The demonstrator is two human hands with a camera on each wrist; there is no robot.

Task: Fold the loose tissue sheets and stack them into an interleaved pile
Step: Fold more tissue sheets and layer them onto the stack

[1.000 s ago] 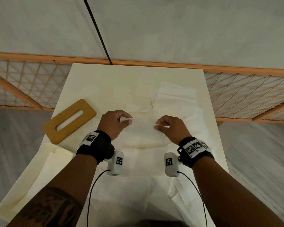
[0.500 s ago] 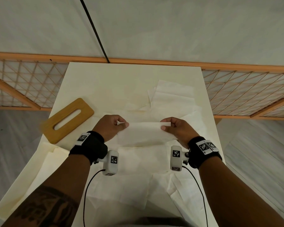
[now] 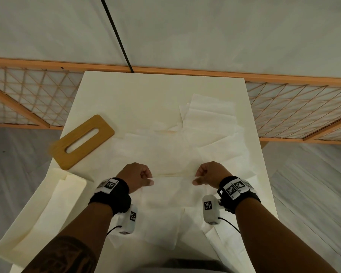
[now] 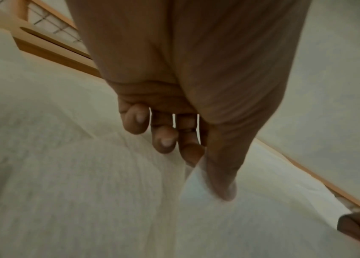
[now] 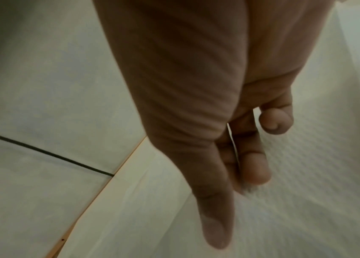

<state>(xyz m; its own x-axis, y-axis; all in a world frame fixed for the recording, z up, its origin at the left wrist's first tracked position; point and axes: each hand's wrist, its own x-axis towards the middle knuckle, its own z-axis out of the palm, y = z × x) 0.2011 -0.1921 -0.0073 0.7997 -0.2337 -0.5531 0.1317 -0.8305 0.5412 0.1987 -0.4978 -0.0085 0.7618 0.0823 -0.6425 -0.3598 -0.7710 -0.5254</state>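
Note:
A white tissue sheet (image 3: pixel 171 191) hangs stretched between my two hands above the table's near half. My left hand (image 3: pixel 144 179) pinches its left top corner between thumb and fingers, and the left wrist view shows the tissue sheet (image 4: pixel 198 185) caught under the thumb. My right hand (image 3: pixel 200 178) pinches the right top corner; in the right wrist view the thumb lies over the tissue sheet (image 5: pixel 284 200). More loose tissue sheets (image 3: pixel 209 119) lie overlapping across the middle and right of the table (image 3: pixel 126 95).
A wooden tissue-box lid (image 3: pixel 81 140) with a slot lies at the table's left edge. A cream open box (image 3: pixel 37 213) sits at the near left. A wooden lattice screen (image 3: pixel 28 99) runs behind the table. Further sheets (image 3: pixel 220 243) hang over the near edge.
Both hands have drawn the pinched sheet toward me and spread apart, so the sheet now hangs taut and lower in view.

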